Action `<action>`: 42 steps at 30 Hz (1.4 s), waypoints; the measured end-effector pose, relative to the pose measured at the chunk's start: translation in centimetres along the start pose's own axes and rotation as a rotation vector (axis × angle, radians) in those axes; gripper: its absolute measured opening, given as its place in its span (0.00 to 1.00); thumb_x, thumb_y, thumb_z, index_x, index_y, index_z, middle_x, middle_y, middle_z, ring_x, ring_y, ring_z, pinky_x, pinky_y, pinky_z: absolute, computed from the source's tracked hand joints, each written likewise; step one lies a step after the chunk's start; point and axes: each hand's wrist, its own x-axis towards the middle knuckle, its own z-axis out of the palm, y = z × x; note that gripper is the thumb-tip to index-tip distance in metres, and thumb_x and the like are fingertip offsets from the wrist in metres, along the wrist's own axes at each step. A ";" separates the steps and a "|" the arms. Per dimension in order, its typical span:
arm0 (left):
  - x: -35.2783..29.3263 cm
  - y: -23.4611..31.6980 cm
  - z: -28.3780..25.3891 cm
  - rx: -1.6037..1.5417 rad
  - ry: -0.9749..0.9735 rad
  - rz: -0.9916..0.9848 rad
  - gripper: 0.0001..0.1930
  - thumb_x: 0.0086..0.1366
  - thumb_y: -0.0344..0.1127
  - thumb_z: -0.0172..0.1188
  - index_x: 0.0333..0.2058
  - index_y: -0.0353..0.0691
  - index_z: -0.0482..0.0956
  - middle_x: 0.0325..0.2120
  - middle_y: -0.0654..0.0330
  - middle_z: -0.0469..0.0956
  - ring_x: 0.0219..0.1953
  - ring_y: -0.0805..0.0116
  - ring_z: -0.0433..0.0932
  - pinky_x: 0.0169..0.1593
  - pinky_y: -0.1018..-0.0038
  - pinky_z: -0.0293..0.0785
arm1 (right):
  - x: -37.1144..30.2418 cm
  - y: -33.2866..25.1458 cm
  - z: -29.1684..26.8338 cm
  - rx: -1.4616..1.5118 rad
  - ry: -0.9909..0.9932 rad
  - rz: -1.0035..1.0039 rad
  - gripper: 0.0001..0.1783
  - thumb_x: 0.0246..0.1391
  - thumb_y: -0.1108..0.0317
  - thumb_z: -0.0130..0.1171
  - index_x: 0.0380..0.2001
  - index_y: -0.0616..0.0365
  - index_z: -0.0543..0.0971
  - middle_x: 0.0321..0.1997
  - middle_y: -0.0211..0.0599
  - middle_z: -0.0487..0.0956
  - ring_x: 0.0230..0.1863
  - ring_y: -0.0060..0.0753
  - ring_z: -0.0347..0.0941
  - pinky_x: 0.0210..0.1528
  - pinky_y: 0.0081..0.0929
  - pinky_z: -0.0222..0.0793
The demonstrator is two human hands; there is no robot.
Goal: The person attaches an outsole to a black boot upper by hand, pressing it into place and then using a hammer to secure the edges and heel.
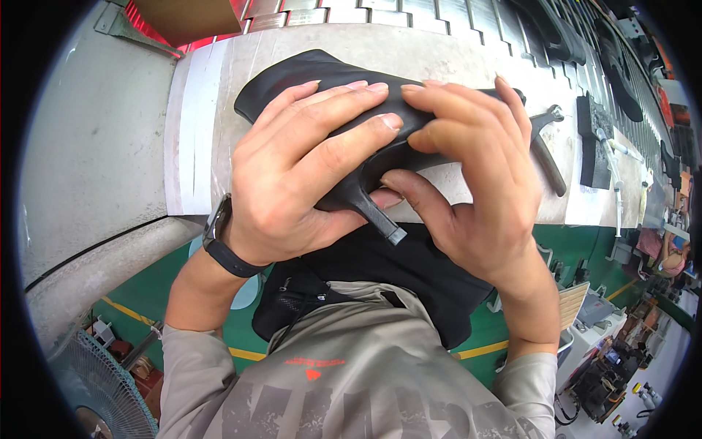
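A black high-heeled boot (373, 154) lies on its side between my hands, over the front part of the worktable. Its opening points to the upper left, its toe to the right, and its slim heel (380, 218) sticks out towards me. My left hand (296, 161) is wrapped round the back of the boot, fingers on top and thumb underneath by the heel. From the right, my right hand (479, 161) grips the front part, fingertips over the top and thumb beneath the arch. Both hands hide much of the boot.
A hand tool (548, 157) with a metal head and dark handle lies on the pale worktable (504, 62) at right, near a black block (594, 143). Beyond runs a slatted metal conveyor (351, 14) with black footwear at upper right. A fan (102, 380) stands lower left.
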 end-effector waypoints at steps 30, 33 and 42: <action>11.3 -1.4 8.8 -0.369 -0.339 -0.384 0.26 0.70 0.42 0.58 0.58 0.25 0.78 0.47 0.31 0.82 0.51 0.35 0.82 0.56 0.58 0.77 | -7.6 9.7 -6.2 -0.219 -0.063 0.613 0.24 0.53 0.76 0.64 0.55 0.64 0.81 0.43 0.50 0.83 0.41 0.49 0.81 0.47 0.37 0.77; 10.8 -1.3 9.1 -0.331 -0.286 -0.323 0.26 0.72 0.42 0.57 0.58 0.23 0.77 0.47 0.30 0.82 0.51 0.36 0.83 0.55 0.59 0.77 | -7.2 9.8 -6.0 0.283 0.131 0.714 0.18 0.58 0.66 0.73 0.49 0.65 0.84 0.34 0.40 0.86 0.33 0.32 0.83 0.41 0.27 0.78; 11.7 -0.5 8.1 -0.328 -0.430 -0.461 0.24 0.78 0.36 0.47 0.64 0.22 0.73 0.56 0.37 0.81 0.59 0.50 0.81 0.64 0.67 0.70 | -1.9 13.0 -7.7 0.885 0.188 0.829 0.18 0.66 0.63 0.63 0.48 0.69 0.84 0.45 0.45 0.87 0.46 0.29 0.84 0.51 0.28 0.82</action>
